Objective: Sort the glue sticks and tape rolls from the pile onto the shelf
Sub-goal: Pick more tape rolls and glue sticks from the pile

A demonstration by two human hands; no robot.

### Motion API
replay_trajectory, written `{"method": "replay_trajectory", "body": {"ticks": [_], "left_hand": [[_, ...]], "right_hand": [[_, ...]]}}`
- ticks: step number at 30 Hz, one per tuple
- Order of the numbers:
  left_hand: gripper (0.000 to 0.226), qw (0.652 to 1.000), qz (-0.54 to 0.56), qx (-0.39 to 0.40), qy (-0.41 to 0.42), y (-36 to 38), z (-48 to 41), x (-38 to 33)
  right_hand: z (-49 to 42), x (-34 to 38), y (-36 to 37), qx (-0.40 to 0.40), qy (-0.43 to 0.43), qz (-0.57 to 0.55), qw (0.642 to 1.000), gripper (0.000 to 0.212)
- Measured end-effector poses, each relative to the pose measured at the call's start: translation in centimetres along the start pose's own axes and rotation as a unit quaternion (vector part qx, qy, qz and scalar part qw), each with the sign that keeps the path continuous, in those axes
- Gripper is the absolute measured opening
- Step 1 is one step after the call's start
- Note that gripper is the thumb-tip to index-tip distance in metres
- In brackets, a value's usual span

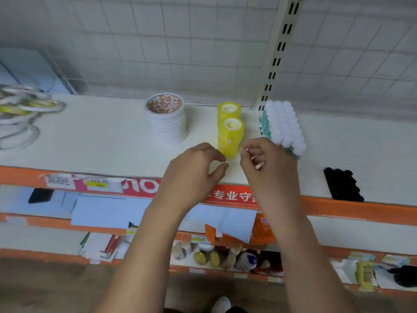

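Two yellow tape roll stacks stand upright on the white shelf (pixel 101 141), one at the back (pixel 228 110) and one in front (pixel 230 137). To their left is a stack of white tape rolls (pixel 168 119) with an orange-patterned top. A block of white-capped glue sticks (pixel 283 125) leans to their right. My left hand (pixel 194 170) hovers just left of the front yellow stack, thumb and fingers curved, with nothing visible between them. My right hand (pixel 268 163) is just right of that stack with its fingers curled in. Blur hides whether it pinches anything.
A loose pile of flat tape rolls (pixel 21 111) lies at the shelf's far left. A black pack (pixel 343 185) sits near the front edge on the right. A slotted upright (pixel 278 53) and a wire grid back the shelf. Lower shelves hold paper and packets.
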State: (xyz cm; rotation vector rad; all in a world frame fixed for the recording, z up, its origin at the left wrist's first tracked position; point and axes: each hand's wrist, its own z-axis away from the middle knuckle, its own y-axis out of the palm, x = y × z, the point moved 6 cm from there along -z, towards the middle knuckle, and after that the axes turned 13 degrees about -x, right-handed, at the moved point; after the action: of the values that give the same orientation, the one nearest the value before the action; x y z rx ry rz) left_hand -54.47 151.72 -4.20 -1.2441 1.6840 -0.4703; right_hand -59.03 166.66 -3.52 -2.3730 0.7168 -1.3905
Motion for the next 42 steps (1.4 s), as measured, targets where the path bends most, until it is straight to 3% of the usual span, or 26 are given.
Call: {"method": "replay_trajectory", "body": {"ticks": [6, 15, 23, 31, 42], "left_hand": [[0.021, 0.991, -0.074, -0.047, -0.104, -10.2, 4.9, 11.1], [0.041, 0.957, -0.182, -0.067, -0.218, -25.5, 13.2, 27.1], [0.037, 0.946, -0.211, -0.089, -0.228, -31.7, 14.4, 34.5], [0.034, 0.952, -0.187, -0.101, -0.222, -32.0, 11.8, 39.2], [0.038, 0.954, -0.179, -0.106, -0.216, -32.0, 5.3, 45.3]], "right_hand": [[4.5, 10.2, 12.8, 0.197, -0.131, 0.016, 0.972, 0.024], [14.8, 27.4, 27.7, 0.308, -0.262, -0.013, 0.914, 0.042], [17.4, 34.6, 34.4, 0.294, -0.283, -0.006, 0.913, 0.036], [15.8, 36.2, 38.3, 0.288, -0.271, 0.002, 0.919, 0.033], [9.3, 38.4, 44.5, 0.213, -0.279, -0.017, 0.936, 0.028]]}}
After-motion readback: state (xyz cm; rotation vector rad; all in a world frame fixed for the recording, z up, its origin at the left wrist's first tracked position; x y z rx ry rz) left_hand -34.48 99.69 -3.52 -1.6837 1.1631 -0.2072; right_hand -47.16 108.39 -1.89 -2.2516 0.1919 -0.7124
